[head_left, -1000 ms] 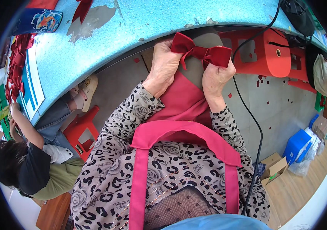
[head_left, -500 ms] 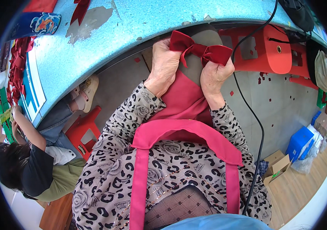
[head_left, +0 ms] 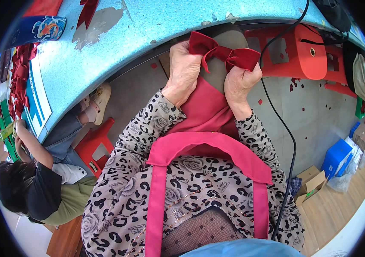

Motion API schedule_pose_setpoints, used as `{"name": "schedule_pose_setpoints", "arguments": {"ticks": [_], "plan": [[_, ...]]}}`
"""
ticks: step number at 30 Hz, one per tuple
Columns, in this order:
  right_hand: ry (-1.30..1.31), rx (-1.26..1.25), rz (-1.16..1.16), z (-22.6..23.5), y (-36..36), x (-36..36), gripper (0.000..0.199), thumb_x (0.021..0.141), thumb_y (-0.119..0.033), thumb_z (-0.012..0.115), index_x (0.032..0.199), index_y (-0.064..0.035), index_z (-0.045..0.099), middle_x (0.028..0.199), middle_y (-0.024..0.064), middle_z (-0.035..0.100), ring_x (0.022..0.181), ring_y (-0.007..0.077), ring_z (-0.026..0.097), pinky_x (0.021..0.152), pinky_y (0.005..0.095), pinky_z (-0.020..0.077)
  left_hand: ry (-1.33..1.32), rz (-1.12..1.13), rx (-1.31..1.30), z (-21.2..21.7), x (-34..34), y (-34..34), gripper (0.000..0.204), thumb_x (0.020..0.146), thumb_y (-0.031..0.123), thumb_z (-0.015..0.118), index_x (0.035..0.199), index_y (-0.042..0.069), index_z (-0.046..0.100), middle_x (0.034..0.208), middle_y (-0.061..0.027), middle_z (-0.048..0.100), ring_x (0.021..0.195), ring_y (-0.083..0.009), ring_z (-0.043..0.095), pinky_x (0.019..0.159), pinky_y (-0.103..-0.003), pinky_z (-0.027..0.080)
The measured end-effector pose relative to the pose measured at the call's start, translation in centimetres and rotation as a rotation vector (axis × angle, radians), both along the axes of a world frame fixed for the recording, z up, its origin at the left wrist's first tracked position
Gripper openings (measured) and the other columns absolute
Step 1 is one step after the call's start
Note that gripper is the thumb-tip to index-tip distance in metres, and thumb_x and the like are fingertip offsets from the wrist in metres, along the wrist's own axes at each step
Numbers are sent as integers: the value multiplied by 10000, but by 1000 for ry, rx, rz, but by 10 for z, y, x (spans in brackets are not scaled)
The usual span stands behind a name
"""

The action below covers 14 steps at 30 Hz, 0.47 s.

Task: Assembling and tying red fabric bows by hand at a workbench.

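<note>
A dark red velvet bow (head_left: 222, 53) is stretched between my two hands, just off the near edge of the blue table. My left hand (head_left: 182, 73) is closed on the bow's left loop. On the other side, my right hand (head_left: 240, 85) pinches the right loop between thumb and fingers. The knot sits in the middle, with a short tail hanging from it. Below the bow lies the red apron (head_left: 204, 109) over my lap. Some of my fingertips are hidden behind the ribbon.
Another red ribbon bow (head_left: 89, 13) lies on the blue table (head_left: 148, 21). A black cable (head_left: 283, 115) hangs down at my right. Red stools (head_left: 304, 53) stand beyond it. At the left a co-worker (head_left: 41, 184) sits by a row of red bows (head_left: 19, 81).
Both hands keep their hold on the bow, which has shifted very slightly. The rest looks nearly the same.
</note>
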State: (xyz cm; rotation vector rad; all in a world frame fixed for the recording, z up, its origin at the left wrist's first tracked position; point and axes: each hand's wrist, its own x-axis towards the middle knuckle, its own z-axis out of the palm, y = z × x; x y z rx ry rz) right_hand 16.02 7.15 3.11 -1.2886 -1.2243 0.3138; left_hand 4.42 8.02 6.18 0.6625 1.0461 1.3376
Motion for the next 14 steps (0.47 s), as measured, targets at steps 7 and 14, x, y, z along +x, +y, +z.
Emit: {"name": "schedule_pose_setpoints", "arguments": {"ticks": [7,14], "plan": [[58,-21,26,-6,1,2,91,803,-35,526,837,22,588,679,137,588,609,247,592,578,292,442,-33,-11,-66,-8,-3,4,128,777,-33,571,863,-7,661,771,-14,627,663,-62,537,569,-208,413],[128,-271,128,4,-2,14,151,827,-64,544,928,26,612,701,129,611,609,222,583,586,278,446,29,-13,-64,-11,-2,6,210,788,5,559,974,-17,653,908,-81,654,811,-132,615,742,-206,477]]}}
